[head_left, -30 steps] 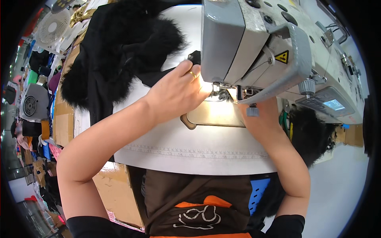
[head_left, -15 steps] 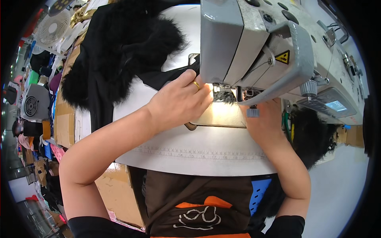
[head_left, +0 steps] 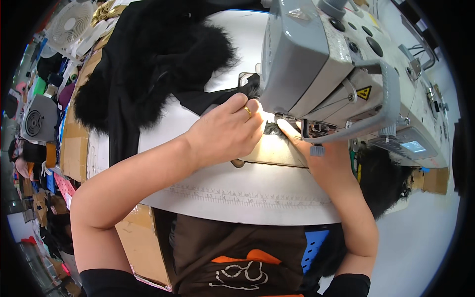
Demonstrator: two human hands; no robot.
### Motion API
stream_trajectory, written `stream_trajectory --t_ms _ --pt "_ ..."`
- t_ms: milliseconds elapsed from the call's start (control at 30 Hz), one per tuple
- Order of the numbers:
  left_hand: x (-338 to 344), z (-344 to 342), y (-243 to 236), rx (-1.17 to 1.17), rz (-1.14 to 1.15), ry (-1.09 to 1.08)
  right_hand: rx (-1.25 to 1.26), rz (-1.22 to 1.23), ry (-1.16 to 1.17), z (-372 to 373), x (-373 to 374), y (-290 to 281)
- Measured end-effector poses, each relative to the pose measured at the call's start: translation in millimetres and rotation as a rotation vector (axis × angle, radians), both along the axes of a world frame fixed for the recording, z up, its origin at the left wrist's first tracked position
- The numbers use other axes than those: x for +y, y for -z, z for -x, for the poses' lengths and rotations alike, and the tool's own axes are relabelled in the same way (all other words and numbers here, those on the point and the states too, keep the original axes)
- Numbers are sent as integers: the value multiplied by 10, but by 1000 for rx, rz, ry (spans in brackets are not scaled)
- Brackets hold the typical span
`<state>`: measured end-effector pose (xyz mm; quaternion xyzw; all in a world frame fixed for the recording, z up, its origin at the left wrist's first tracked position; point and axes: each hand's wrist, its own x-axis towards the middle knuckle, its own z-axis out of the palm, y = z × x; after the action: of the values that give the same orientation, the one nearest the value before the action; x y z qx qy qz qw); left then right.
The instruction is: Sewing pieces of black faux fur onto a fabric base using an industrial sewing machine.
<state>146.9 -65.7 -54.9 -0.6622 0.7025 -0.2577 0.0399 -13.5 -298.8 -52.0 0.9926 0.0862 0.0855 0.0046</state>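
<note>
My left hand [head_left: 230, 131], with a gold ring, pinches black fabric with a fur edge [head_left: 252, 93] just left of the needle area of a large grey sewing machine [head_left: 297, 59]. A strip of black cloth [head_left: 198, 100] runs back toward a pile of black fur garment [head_left: 138, 64]. My right hand [head_left: 316, 148] is partly under the machine head, index finger stretched out beside the presser foot [head_left: 278, 119], touching a small dark fur piece [head_left: 272, 129] on the lit metal plate [head_left: 264, 153]. Its other fingers are mostly hidden.
The white table [head_left: 237, 198] has a printed ruler edge. More black fur [head_left: 381, 183] and scissors [head_left: 354, 163] lie at the right. Cardboard [head_left: 133, 237] is below left; a white fan [head_left: 69, 24], a grey fan unit [head_left: 37, 121] and clutter fill the left side.
My left hand has come slightly down with the fabric. My right index finger has moved left to the presser foot and now shows. The view has shifted slightly, the machine appearing further right.
</note>
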Motion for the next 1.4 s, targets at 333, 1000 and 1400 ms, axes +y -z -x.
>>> stream_trajectory --t_ms 333,1000,1400 --pt "-12 19 -16 -8 -50 -28 5 -251 82 -3 6 151" --pt "-22 -8 30 -4 -31 -84 -212 -270 32 -81 49 142" --pt "81 379 -249 512 -109 35 145 -475 -182 4 109 -223"
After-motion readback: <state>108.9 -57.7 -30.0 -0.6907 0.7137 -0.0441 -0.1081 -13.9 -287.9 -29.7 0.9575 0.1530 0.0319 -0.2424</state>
